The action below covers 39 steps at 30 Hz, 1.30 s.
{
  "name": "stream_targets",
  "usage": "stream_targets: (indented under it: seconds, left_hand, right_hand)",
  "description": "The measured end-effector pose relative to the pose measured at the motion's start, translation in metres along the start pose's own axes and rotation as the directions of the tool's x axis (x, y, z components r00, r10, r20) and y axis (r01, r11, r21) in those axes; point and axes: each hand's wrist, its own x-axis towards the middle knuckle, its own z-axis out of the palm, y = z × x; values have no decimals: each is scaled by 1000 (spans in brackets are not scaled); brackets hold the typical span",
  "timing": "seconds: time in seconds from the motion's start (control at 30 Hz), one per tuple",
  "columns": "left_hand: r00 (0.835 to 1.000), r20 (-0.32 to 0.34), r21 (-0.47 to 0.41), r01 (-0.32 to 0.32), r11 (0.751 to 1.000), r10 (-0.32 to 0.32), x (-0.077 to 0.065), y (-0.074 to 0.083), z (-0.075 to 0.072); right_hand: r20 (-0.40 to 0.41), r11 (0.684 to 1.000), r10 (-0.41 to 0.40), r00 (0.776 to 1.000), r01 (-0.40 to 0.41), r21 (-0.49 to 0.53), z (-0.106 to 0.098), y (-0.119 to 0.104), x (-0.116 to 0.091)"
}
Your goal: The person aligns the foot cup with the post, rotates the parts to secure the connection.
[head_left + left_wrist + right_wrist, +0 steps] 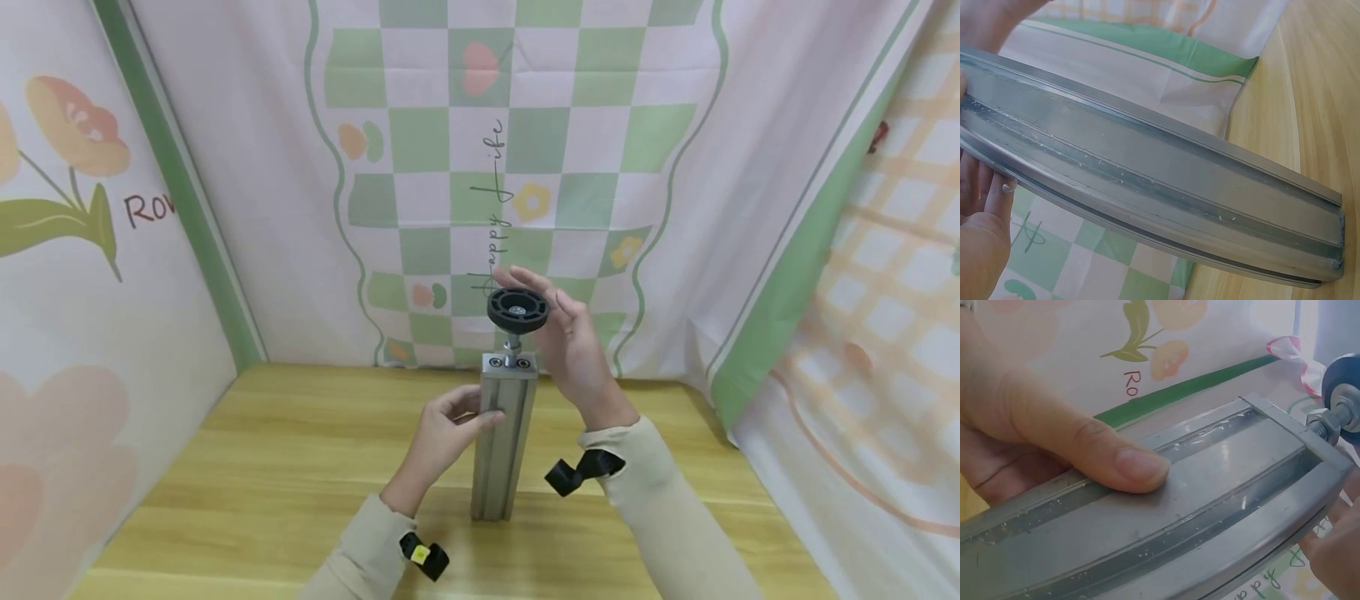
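A grey aluminium profile stands upright on the table, with lengthwise grooves down its sides. Out of its top end plate rises a threaded bolt with a nut, carrying a round black levelling foot. My left hand grips the profile below its top; the thumb lies across the front face in the right wrist view. Beside and behind the black foot is my right hand, its fingers extended and loosely bent. Whether it touches the foot cannot be told, as the foot partly covers the fingers.
The profile's lower end rests on a wood-grain table. Behind the table hangs a green-and-white checked cloth, with printed cloths at the left and right sides. Each wrist wears a black strap mount.
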Motion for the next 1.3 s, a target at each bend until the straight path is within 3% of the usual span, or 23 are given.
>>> stream_targets:
  seconds: [0.17,0.53,0.7,0.9,1.1,1.17,1.3]
  left_hand:
    - [1000,-2,10,4,1000,-4,0,0,0]
    - [1000,-11,10,10,1000,-10,0,1,0]
    - [1000,-10,9,12,1000,-12,0,0,0]
    - [1000,-11,8,2,1000,-2,0,1,2]
    - [1000,-5,-2,5,1000,-5,1,3,4]
    - [1000,-10,0,12,1000,-12,0,3,4]
    - [1000,-17,16,15,1000,-15,-1,2,2]
  right_hand:
    - [29,997,6,1000,-8,77,-2,2,0]
    - [29,998,-25,999,23,55,4,1,1]
    - [-27,998,-62,998,63,22,7,2,-1]
    - [-176,985,-151,973,134,-106,11,3,-9]
    - [-291,963,-182,939,110,-247,19,0,-17]
    - [-309,941,-221,925,118,-319,22,-1,-18]
    - [-334,856,-318,887,118,-503,29,-3,-17]
